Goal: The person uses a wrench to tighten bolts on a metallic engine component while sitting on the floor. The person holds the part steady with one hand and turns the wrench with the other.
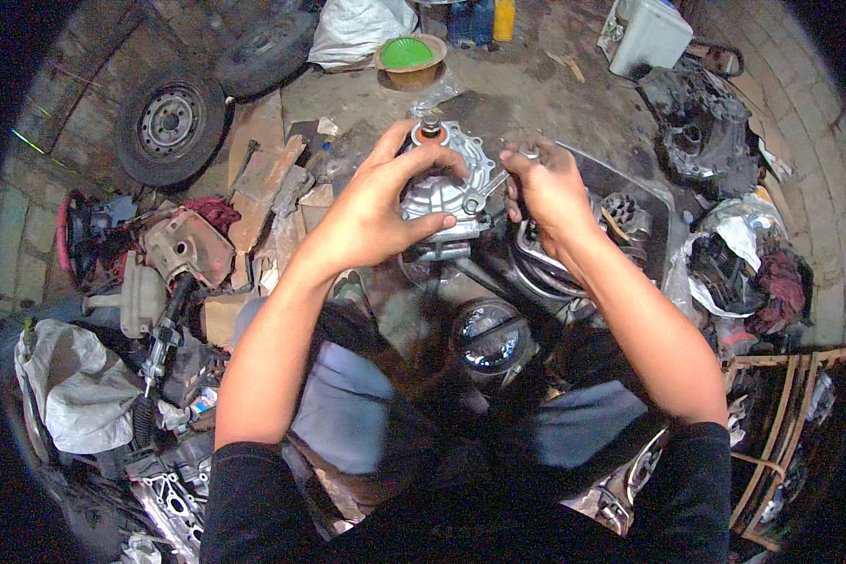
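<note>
My left hand (371, 207) is wrapped round a silver cast-metal housing (440, 197), thumb on its near side and fingers over the far side. An orange ring and a short shaft (430, 127) stand at the housing's far end. At the housing's right edge, my right hand (556, 193) is closed, its fingertips pinching a slim silver tool (498, 182) that reaches to the rim. The tool's exact kind is too small to make out. Below the hands, between my knees, is a round, dark, shiny part (491, 338).
On the right, a tray (669, 197) holds metal parts, partly behind my right forearm. A dark greasy casing (700, 127) lies beyond it. Wheels (169, 127), a green-lined bowl (409, 70) and a white container (644, 38) stand farther off. Scrap parts and a white sack (75, 385) crowd the left.
</note>
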Motion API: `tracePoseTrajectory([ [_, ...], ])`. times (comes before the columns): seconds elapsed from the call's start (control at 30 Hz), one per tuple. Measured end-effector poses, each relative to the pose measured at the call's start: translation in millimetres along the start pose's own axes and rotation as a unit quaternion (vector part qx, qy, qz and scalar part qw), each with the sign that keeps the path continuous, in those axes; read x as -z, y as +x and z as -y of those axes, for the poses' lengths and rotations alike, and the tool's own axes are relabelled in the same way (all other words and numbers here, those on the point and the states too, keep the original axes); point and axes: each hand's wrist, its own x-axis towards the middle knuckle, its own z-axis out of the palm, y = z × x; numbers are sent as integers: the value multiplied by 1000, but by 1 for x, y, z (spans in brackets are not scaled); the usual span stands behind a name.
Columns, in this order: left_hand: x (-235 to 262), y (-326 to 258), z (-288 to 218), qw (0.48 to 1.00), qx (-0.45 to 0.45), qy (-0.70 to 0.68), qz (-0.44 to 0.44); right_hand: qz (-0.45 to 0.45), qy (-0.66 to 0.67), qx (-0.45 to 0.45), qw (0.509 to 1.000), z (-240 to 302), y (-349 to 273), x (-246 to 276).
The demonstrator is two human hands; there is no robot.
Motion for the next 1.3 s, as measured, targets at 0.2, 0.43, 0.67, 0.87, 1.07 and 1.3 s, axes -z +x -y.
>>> tracePoseTrajectory([
  [0.2, -1, 0, 1, 1000, -10, -9, -14, -29, -25, 67, 997, 28, 17, 5],
  [0.43, -1, -1, 6, 999, -27, -30, -29, 51, 117, -47, 991, 25, -15, 46],
  [0.67, -5, 0, 9, 996, -66, -6, -67, 162, -6, -92, 982, 7, -83, 32],
  [0.87, -3, 6, 11, 998, -40, -19, -44, 247, 26, -138, 959, -13, -100, 7],
  [1.07, -4, 8, 11, 995, -69, 0, -73, 261, 43, -159, 951, -18, -91, -11],
  [1.3, -2, 8, 11, 997, -59, -14, -52, 268, 89, -180, 942, -17, -86, -19],
])
